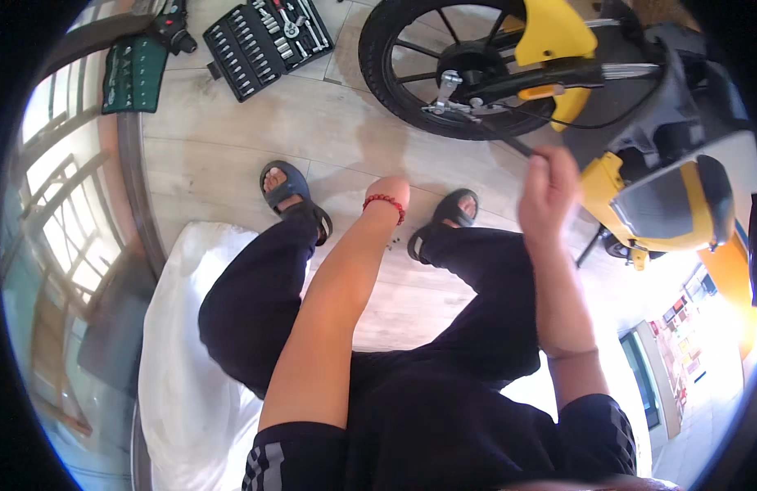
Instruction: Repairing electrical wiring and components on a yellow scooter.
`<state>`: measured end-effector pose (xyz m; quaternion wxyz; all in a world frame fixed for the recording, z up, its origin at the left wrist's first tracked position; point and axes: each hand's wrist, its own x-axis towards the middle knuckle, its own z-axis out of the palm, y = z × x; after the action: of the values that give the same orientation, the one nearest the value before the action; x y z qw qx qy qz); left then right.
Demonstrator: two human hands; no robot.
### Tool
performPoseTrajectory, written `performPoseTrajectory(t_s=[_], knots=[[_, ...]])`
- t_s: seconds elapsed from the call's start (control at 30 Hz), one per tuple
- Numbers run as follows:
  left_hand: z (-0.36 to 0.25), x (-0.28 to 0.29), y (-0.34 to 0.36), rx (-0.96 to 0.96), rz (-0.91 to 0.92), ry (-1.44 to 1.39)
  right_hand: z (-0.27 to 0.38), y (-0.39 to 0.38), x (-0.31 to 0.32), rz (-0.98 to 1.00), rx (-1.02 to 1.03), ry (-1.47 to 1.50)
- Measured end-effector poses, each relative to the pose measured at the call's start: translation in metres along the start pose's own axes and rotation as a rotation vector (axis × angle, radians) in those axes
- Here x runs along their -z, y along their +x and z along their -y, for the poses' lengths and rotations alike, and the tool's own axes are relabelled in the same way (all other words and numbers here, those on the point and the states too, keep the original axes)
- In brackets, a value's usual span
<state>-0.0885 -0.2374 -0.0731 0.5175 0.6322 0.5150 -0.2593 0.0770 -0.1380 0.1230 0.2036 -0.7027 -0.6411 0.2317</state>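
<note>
I'm gripping a dark rod with my right hand by the wheel at one o'clock (left hand: can't tell).

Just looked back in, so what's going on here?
The right hand, blurred, grips the end of a dark bar slanting toward the middle of a wheel on a yellow-and-black two-wheeler. The left hand, with a red beaded bracelet at the wrist, is above the floor between two sandaled feet; its fingers, and anything in them, are hidden. An open socket set lies left of the wheel.
</note>
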Motion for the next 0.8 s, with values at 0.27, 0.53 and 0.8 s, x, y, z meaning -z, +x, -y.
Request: performPoseTrajectory(t_s=[0.27, 0.53, 0.8], knots=[[-0.060, -0.013, -0.150, 0.107, 0.189, -0.132, -0.063, -0.100, 0.033, 0.108, -0.057, -0.255], [-0.091, 0.030, -0.317, 0.080, 0.128, -0.124, -0.059, -0.208, 0.234, -0.031, -1.027, 0.161], [-0.111, 0.104, -0.377, 0.025, -0.068, -0.015, -0.055, -0.356, 0.375, 0.056, -1.454, 0.573]])
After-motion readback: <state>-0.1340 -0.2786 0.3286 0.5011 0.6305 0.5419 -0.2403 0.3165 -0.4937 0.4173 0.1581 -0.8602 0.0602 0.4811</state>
